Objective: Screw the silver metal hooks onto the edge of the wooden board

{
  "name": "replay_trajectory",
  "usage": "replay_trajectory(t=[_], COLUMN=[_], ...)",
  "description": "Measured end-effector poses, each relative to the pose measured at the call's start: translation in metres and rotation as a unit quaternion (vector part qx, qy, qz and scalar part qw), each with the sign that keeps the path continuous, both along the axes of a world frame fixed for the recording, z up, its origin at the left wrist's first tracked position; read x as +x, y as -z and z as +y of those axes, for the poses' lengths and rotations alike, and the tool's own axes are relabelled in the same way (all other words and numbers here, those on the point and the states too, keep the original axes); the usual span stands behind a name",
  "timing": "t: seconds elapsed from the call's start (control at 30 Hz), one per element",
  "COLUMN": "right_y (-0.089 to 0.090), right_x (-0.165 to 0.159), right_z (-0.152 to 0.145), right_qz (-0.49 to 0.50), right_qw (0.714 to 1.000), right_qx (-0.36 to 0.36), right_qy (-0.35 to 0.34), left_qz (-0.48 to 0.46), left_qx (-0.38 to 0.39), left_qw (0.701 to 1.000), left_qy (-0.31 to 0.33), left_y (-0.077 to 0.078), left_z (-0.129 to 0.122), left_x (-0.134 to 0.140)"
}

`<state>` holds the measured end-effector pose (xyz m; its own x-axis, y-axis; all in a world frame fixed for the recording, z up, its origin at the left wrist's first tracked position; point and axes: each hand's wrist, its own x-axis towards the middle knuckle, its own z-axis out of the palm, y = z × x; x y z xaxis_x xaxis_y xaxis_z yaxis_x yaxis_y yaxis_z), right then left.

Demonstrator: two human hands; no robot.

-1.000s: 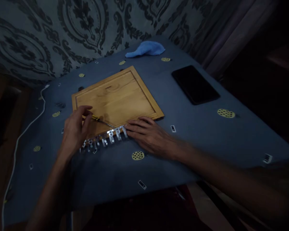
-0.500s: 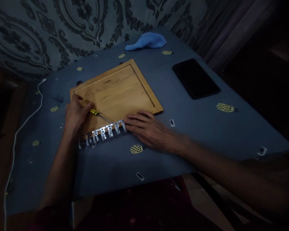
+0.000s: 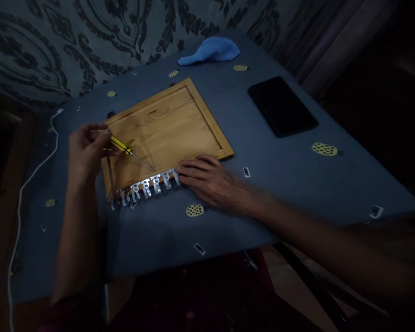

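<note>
My left hand (image 3: 91, 147) is closed on the handle of a yellow and black screwdriver (image 3: 121, 145). Its thin shaft slants down to the right over a framed wooden board (image 3: 169, 122), and the tip is close to the near edge. Along that edge runs a metal hook rail (image 3: 146, 183) with several silver hooks hanging over the side. My right hand (image 3: 212, 182) lies flat, fingers stretched out, on the right end of the rail and the board's near right part. The fingertips cover the end of the rail.
A blue cloth (image 3: 210, 50) lies crumpled at the back of the table, near the patterned curtain (image 3: 124, 27). To the right of the board is a black tablet or phone (image 3: 282, 107). A white cable (image 3: 37, 173) runs down the left side of the table (image 3: 152, 249).
My left hand has lifted and drawn back left with the screwdriver, and its tip has come away from the rail. My right hand has stayed in place.
</note>
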<state>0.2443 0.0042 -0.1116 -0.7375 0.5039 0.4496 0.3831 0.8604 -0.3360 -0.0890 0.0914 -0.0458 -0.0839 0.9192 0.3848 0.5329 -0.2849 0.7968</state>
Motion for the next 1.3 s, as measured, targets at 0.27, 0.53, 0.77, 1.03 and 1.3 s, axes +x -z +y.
replay_trajectory(t=[0.27,0.53,0.77,1.03,1.3], right_y=[-0.004,-0.006,-0.011,-0.012,-0.014], right_x=[-0.001,0.000,0.001,0.000,0.001], right_z=[-0.001,-0.001,-0.002,-0.002,-0.002], right_qz=[-0.006,-0.004,-0.004,-0.011,-0.020], right_qw=[1.000,1.000,1.000,1.000,0.999], right_qx=[-0.016,-0.007,-0.009,-0.023,-0.035], right_qy=[0.002,-0.001,-0.003,0.002,-0.003], left_qz=[-0.068,0.017,0.072,0.078,0.108], left_qx=[0.049,0.131,0.165,0.147,0.131], left_qw=[0.995,0.988,0.981,0.983,0.981], left_qy=[0.045,0.080,0.072,0.076,0.093], left_y=[-0.045,-0.053,-0.054,-0.056,-0.052], left_z=[-0.045,-0.070,-0.077,-0.080,-0.080], left_x=[0.070,0.092,0.097,0.100,0.096])
